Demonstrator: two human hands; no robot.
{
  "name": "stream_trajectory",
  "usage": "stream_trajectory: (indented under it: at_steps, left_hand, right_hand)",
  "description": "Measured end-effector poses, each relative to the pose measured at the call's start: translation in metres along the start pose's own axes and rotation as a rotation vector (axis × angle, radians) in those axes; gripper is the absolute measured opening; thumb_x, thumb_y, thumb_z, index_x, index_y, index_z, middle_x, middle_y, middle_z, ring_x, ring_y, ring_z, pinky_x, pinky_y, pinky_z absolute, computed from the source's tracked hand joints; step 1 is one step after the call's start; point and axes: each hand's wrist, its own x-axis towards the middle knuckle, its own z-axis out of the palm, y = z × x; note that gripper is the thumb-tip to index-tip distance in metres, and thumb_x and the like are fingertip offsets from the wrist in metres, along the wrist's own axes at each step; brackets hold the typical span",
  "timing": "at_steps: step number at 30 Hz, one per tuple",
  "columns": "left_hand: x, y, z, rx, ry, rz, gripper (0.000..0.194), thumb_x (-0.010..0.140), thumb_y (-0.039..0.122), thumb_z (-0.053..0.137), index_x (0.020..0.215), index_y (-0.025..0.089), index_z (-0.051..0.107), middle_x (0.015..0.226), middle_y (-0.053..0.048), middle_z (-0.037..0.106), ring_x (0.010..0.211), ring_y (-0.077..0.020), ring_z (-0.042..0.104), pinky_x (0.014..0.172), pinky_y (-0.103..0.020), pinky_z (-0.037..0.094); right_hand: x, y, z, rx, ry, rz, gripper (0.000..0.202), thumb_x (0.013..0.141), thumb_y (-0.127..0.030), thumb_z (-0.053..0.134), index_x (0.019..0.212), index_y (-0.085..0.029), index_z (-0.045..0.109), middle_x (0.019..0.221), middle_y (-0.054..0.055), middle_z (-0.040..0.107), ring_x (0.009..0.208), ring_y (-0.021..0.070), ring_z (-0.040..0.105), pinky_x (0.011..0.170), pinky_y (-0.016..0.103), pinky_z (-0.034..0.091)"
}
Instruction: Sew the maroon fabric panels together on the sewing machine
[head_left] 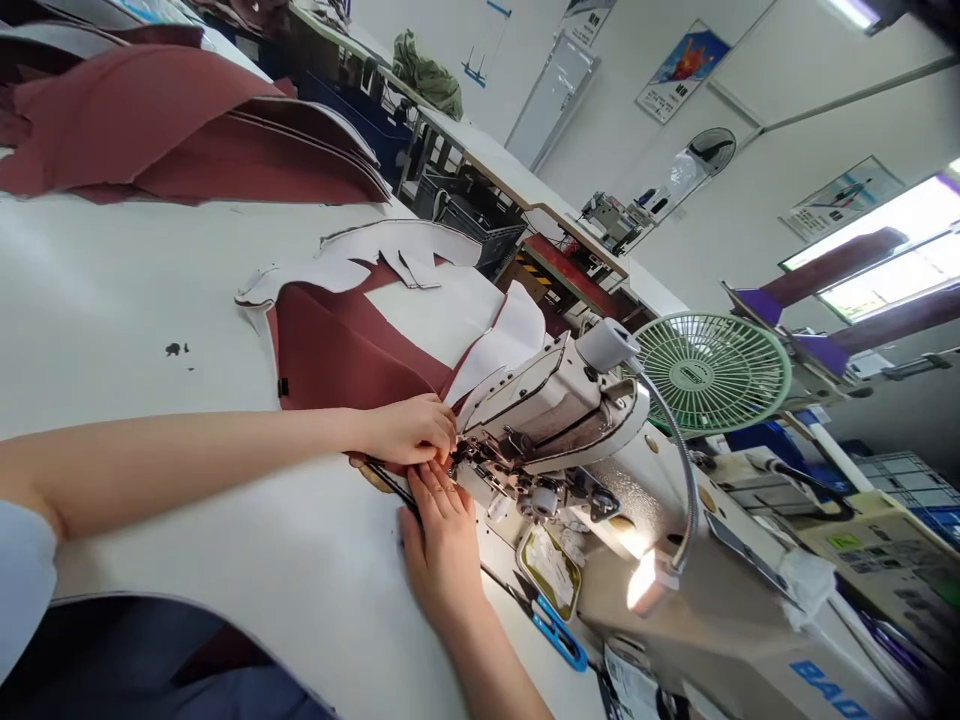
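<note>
A maroon fabric piece [337, 345] with a white underside lies partly folded on the white table and runs to the sewing machine [540, 410]. My left hand [412, 428] is closed, its fingers curled on the fabric edge right beside the machine's needle area. Just below it, my right hand [448, 540] rests with fingers stretched out and lying flat on the fabric, thumb apart. The fingertips of both hands nearly meet by the presser foot, which is mostly hidden. A thin dark edge or strip passes under the hands.
Blue-handled scissors [559, 635] and a small tray [551, 570] lie beside the machine. A lamp [652, 580] on a bendable neck glows over it. Stacked maroon pieces [187, 130] sit at the upper left. A green fan [709, 370] stands behind the machine.
</note>
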Motion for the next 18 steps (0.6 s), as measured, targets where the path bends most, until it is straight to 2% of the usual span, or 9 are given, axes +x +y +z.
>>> stream_trajectory:
  at_steps: [2,4,7,9,11,14,16,17,18]
  left_hand:
    - [-0.001,-0.011,-0.010,0.021,0.080,-0.058,0.028,0.088,0.006,0.051,0.088,0.022,0.074,0.106,-0.003,0.076,0.108,-0.0165,0.065,0.099,-0.031,0.043]
    - [-0.005,-0.025,-0.025,0.165,0.091,-0.262,0.030,0.096,0.019,0.049,0.116,0.021,0.071,0.129,-0.010,0.069,0.123,-0.0214,0.059,0.107,-0.038,0.041]
    - [-0.027,-0.042,-0.046,0.379,-0.045,-0.572,0.052,0.096,0.048,0.055,0.142,0.023,0.057,0.151,-0.016,0.051,0.141,-0.0361,0.043,0.113,-0.059,0.031]
    - [-0.054,-0.042,-0.058,0.412,-0.137,-0.641,0.062,0.094,0.057,0.055,0.146,0.024,0.053,0.155,-0.018,0.046,0.145,-0.0428,0.036,0.112,-0.068,0.024]
    - [-0.089,-0.030,-0.069,0.425,-0.214,-0.688,0.067,0.095,0.059,0.052,0.152,0.026,0.046,0.160,-0.017,0.038,0.149,-0.0441,0.028,0.113,-0.071,0.018]
    - [-0.148,0.010,-0.090,0.442,-0.357,-0.780,0.075,0.094,0.062,0.049,0.159,0.029,0.033,0.165,-0.013,0.026,0.152,-0.0433,0.021,0.114,-0.071,0.014]
    - [-0.182,0.044,-0.109,0.412,-0.469,-0.815,0.079,0.089,0.062,0.056,0.158,0.033,0.032,0.166,-0.010,0.025,0.151,-0.0428,0.024,0.114,-0.066,0.021]
    - [-0.196,0.059,-0.120,0.383,-0.521,-0.819,0.081,0.085,0.062,0.061,0.157,0.034,0.035,0.165,-0.009,0.029,0.149,-0.0422,0.029,0.113,-0.061,0.028]
    - [-0.206,0.073,-0.131,0.369,-0.523,-0.825,0.081,0.079,0.061,0.068,0.152,0.036,0.043,0.161,-0.006,0.039,0.144,-0.0401,0.039,0.110,-0.053,0.036]
  right_hand:
    - [-0.002,-0.001,-0.005,0.081,0.088,-0.056,0.034,0.102,-0.022,0.043,0.127,-0.020,0.066,0.131,0.011,0.069,0.123,0.0238,0.062,0.100,0.041,0.050]
    - [-0.004,-0.002,-0.008,0.162,0.172,-0.076,0.032,0.101,-0.020,0.042,0.116,-0.021,0.070,0.112,0.009,0.076,0.105,0.0217,0.068,0.091,0.038,0.053]
    - [-0.007,-0.003,-0.011,0.230,0.232,-0.079,0.032,0.101,-0.020,0.041,0.105,-0.021,0.073,0.089,0.008,0.075,0.083,0.0212,0.066,0.078,0.036,0.054]
    - [-0.008,-0.004,-0.010,0.243,0.240,-0.073,0.032,0.102,-0.021,0.041,0.102,-0.020,0.072,0.084,0.007,0.074,0.079,0.0212,0.065,0.075,0.036,0.053]
    - [-0.008,-0.003,-0.008,0.243,0.241,-0.058,0.031,0.102,-0.022,0.041,0.100,-0.019,0.072,0.084,0.007,0.073,0.079,0.0210,0.065,0.075,0.035,0.053]
    - [-0.008,-0.001,-0.005,0.219,0.230,-0.055,0.029,0.103,-0.023,0.042,0.100,-0.019,0.071,0.087,0.007,0.073,0.081,0.0202,0.064,0.076,0.035,0.052]
    - [-0.006,-0.001,-0.003,0.183,0.218,-0.063,0.029,0.104,-0.023,0.042,0.102,-0.019,0.071,0.089,0.007,0.073,0.083,0.0203,0.063,0.077,0.035,0.051]
    - [-0.006,-0.001,-0.002,0.157,0.205,-0.068,0.030,0.104,-0.023,0.041,0.103,-0.019,0.071,0.090,0.007,0.072,0.084,0.0206,0.062,0.078,0.035,0.051]
    - [-0.005,-0.002,-0.001,0.124,0.184,-0.070,0.030,0.104,-0.024,0.041,0.105,-0.019,0.071,0.091,0.007,0.072,0.085,0.0211,0.061,0.079,0.035,0.051]
